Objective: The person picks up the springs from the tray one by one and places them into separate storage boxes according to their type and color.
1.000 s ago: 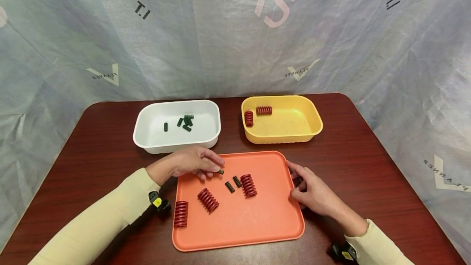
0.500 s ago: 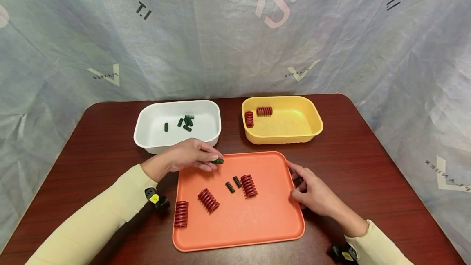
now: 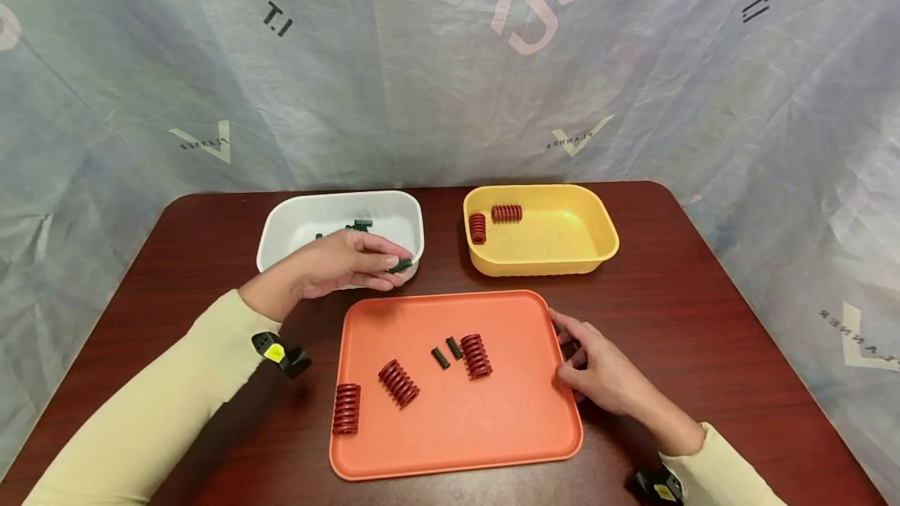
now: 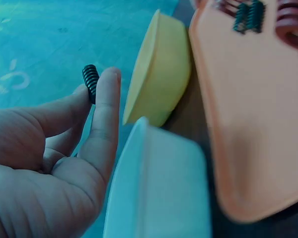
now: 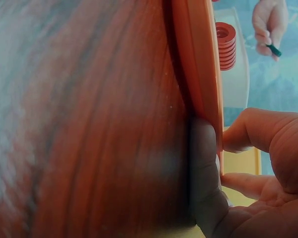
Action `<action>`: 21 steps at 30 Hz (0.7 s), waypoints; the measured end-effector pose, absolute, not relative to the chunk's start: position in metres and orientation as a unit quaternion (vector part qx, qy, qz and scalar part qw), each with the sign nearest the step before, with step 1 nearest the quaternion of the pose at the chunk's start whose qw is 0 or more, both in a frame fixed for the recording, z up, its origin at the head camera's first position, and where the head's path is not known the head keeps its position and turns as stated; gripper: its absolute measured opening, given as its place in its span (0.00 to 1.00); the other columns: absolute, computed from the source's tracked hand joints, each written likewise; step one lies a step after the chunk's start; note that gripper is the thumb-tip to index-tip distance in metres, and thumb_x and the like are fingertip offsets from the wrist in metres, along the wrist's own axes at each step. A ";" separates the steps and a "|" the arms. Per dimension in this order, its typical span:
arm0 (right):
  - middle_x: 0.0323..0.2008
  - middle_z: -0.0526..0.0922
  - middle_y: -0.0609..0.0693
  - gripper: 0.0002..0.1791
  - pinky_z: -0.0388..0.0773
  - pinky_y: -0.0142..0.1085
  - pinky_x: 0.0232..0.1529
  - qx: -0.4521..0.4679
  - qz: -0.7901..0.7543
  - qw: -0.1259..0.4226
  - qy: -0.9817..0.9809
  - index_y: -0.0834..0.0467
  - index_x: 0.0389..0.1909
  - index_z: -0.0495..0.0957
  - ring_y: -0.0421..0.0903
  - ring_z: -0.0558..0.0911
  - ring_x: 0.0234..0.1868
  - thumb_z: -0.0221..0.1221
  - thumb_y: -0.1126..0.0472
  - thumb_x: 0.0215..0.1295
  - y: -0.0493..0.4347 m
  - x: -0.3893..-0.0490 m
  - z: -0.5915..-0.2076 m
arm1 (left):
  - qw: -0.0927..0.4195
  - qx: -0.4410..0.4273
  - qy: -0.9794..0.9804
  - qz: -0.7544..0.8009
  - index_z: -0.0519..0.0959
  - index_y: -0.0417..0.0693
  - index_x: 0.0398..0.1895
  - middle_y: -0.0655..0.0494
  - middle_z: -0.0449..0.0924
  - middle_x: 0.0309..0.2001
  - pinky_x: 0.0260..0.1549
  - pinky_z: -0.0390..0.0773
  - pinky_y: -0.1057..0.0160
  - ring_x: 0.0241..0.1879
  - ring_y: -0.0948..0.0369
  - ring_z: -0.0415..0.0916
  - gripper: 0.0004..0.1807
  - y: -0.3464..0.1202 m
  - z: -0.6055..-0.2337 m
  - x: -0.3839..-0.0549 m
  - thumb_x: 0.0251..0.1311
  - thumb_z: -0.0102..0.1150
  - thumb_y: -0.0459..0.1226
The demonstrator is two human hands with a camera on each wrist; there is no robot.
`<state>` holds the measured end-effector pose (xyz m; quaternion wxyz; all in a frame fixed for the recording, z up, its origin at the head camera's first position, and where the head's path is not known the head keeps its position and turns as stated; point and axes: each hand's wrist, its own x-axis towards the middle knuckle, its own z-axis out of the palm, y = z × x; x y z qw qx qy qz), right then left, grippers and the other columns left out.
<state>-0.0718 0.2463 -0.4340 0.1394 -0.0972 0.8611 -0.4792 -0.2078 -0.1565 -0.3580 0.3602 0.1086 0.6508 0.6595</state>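
Observation:
Between thumb and fingertips my left hand [image 3: 344, 264] pinches a small dark green spring [image 4: 91, 82], above the near rim of the white bin [image 3: 270, 244]. More green springs lie in that bin, partly hidden behind the hand. My right hand [image 3: 598, 365] grips the right edge of the orange tray [image 3: 513, 412], thumb at the top of the rim and a finger underneath. On the tray lie two small green springs [image 3: 440, 358], side by side, and three large red springs: one [image 3: 476, 355] beside the green pair, another [image 3: 398, 383] left of centre, the third [image 3: 347, 409] along the left edge.
A yellow bin [image 3: 555, 248] stands at the back right with two red springs [image 3: 506, 213] inside. The dark red wooden table [image 3: 675, 279] ends at a grey fabric sheet [image 3: 436, 100] hanging behind and around it.
My left hand has lifted the green spring off the upper left of the tray and carried it back and left to the white bin. The right hand stays at the tray's edge.

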 end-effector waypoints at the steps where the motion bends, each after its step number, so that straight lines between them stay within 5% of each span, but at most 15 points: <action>1: 0.53 0.70 0.63 0.46 0.85 0.40 0.20 -0.097 -0.480 0.140 0.861 0.59 0.80 0.56 0.51 0.80 0.33 0.60 0.76 0.60 0.246 -0.072 -0.434 | 0.357 0.108 0.650 0.662 0.73 0.26 0.66 0.42 0.82 0.55 0.55 0.84 0.55 0.47 0.55 0.86 0.19 -0.160 -0.356 -0.210 0.75 0.51 0.25; 7: 0.53 0.70 0.64 0.46 0.86 0.40 0.20 -0.096 -0.482 0.142 0.859 0.60 0.80 0.56 0.52 0.81 0.34 0.60 0.76 0.60 0.246 -0.071 -0.434 | 0.329 0.093 0.672 0.657 0.65 0.24 0.71 0.39 0.75 0.64 0.58 0.81 0.53 0.49 0.56 0.85 0.24 -0.181 -0.346 -0.228 0.76 0.50 0.26; 15: 0.53 0.70 0.64 0.46 0.85 0.40 0.20 -0.096 -0.477 0.137 0.863 0.60 0.79 0.57 0.50 0.81 0.34 0.60 0.77 0.59 0.246 -0.071 -0.434 | 0.321 0.043 0.681 0.657 0.61 0.25 0.74 0.43 0.77 0.59 0.61 0.79 0.55 0.48 0.59 0.86 0.27 -0.202 -0.350 -0.253 0.77 0.50 0.27; 21: 0.53 0.70 0.64 0.46 0.86 0.40 0.20 -0.097 -0.479 0.135 0.862 0.61 0.79 0.58 0.49 0.81 0.34 0.61 0.77 0.59 0.245 -0.071 -0.433 | 0.315 0.008 0.699 0.642 0.60 0.28 0.76 0.37 0.66 0.69 0.62 0.77 0.57 0.47 0.62 0.85 0.26 -0.216 -0.353 -0.268 0.79 0.48 0.29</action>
